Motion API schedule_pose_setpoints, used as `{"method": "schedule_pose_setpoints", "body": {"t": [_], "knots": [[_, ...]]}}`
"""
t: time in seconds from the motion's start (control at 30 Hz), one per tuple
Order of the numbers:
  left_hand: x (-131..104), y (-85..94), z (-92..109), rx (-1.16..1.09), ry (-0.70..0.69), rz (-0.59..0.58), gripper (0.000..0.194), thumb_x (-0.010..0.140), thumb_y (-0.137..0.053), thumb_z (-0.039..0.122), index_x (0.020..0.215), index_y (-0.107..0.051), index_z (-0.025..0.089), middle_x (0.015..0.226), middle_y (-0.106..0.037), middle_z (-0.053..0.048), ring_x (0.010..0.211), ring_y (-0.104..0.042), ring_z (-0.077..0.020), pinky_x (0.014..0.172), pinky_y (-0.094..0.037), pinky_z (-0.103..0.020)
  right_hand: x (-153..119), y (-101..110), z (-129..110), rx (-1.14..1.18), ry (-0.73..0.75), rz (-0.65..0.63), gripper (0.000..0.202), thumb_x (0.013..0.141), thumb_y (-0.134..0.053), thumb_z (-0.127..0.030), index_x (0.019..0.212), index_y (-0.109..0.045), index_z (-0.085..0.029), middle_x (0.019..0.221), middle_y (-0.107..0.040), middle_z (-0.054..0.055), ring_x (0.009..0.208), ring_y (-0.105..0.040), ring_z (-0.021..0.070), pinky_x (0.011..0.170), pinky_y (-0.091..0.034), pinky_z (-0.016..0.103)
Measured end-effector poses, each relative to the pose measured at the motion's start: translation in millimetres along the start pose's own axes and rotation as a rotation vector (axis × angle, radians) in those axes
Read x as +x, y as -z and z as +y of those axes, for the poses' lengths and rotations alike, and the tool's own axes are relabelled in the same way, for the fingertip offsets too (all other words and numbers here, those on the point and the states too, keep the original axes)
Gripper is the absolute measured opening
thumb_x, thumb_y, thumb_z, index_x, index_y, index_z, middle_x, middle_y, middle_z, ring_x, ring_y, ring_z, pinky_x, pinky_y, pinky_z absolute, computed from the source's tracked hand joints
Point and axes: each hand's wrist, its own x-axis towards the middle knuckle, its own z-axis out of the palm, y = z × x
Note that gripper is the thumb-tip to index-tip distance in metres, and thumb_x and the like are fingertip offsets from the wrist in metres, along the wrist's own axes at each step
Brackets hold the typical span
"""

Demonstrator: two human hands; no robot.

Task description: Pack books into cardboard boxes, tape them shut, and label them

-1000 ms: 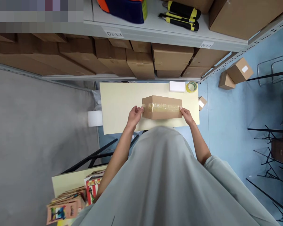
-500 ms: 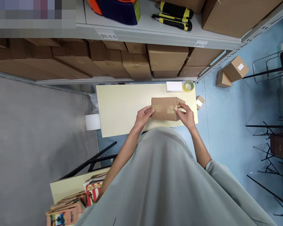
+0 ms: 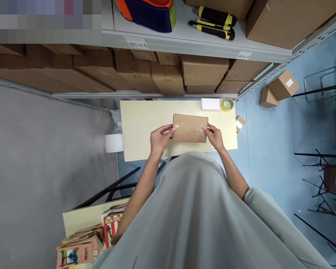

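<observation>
Shelf (image 3: 182, 45): far side, spanning the scene, with brown boxes (image 3: 205, 71) packed along its lower level.
Tabletop (image 3: 141, 125): pale yellow, in front of the shelf.
Carton (image 3: 189, 133): brown, at the middle of the tabletop, clear tape shining on its upper face; whether it rests or is lifted cannot be judged from overhead.
Left hand (image 3: 159, 140): fingers closed on the carton's left end, thumb on the taped face, the others at and behind the edge.
Right hand (image 3: 215, 139): fingers likewise closed on the right end, thumb on top.
White box (image 3: 210, 104): far right of the tabletop.
Tape roll (image 3: 227, 109): yellow, lying flat just right of the white box.
</observation>
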Motion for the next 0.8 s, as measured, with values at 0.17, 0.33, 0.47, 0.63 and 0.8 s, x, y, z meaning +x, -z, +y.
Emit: {"method": "schedule_pose_setpoints", "body": {"t": [0.17, 0.33, 0.47, 0.63, 0.8], "knots": [[5.2, 0.7, -15.7, -0.034, -0.049, 0.005, 0.06, 0.077, -0.091, 0.062, 0.115, -0.084, 0.016, 0.12, -0.085, -0.015, 0.106, -0.082, -0.0301, 0.095, -0.069, -0.045, 9.3, -3.1, 1.9, -0.033, 0.039, -0.019, 0.076, 0.093, -0.07, -0.082, 0.141, -0.079, -0.024, 0.147, -0.076, 0.01, 0.13, -0.076, 0.032, 0.118, -0.06, 0.046], [3.7, -3.6, -19.3, -0.006, -0.118, 0.012, 0.059, 0.082, -0.086, 0.064, 0.116, -0.084, 0.017, 0.123, -0.085, -0.015, 0.11, -0.081, -0.0285, 0.101, -0.065, -0.042, 13.2, -1.2, 3.1, -0.045, 0.033, -0.018, 0.074, 0.092, -0.071, -0.081, 0.138, -0.079, -0.023, 0.147, -0.077, 0.01, 0.131, -0.076, 0.0331, 0.116, -0.061, 0.047], [4.3, -1.9, -19.7, 0.02, -0.141, -0.014, 0.057, 0.084, -0.084, 0.064, 0.118, -0.083, 0.017, 0.126, -0.084, -0.015, 0.111, -0.08, -0.0281, 0.101, -0.065, -0.042, 10.7, -6.6, 0.4, -0.036, -0.004, -0.017, 0.072, 0.09, -0.076, -0.076, 0.14, -0.075, -0.023, 0.142, -0.078, 0.01, 0.131, -0.076, 0.0315, 0.112, -0.063, 0.046], [5.7, -0.2, -19.6, 0.033, -0.135, -0.034, 0.059, 0.082, -0.085, 0.067, 0.116, -0.082, 0.018, 0.124, -0.084, -0.015, 0.107, -0.08, -0.0275, 0.098, -0.066, -0.042, 4.7, -19.9, -10.9, -0.221, -0.09, 0.068, 0.076, 0.078, -0.093, -0.062, 0.139, -0.072, -0.022, 0.139, -0.078, 0.014, 0.125, -0.076, 0.0345, 0.11, -0.064, 0.051], [-5.1, 4.7, -20.2, -0.015, -0.092, -0.019, 0.076, 0.082, -0.085, 0.073, 0.133, -0.075, 0.017, 0.121, -0.082, -0.015, 0.104, -0.079, -0.0262, 0.097, -0.066, -0.042, -5.9, -23.7, -15.4, -0.287, -0.011, 0.078, 0.075, 0.078, -0.093, -0.059, 0.14, -0.068, -0.025, 0.141, -0.074, 0.014, 0.125, -0.074, 0.0348, 0.113, -0.061, 0.054]]}}
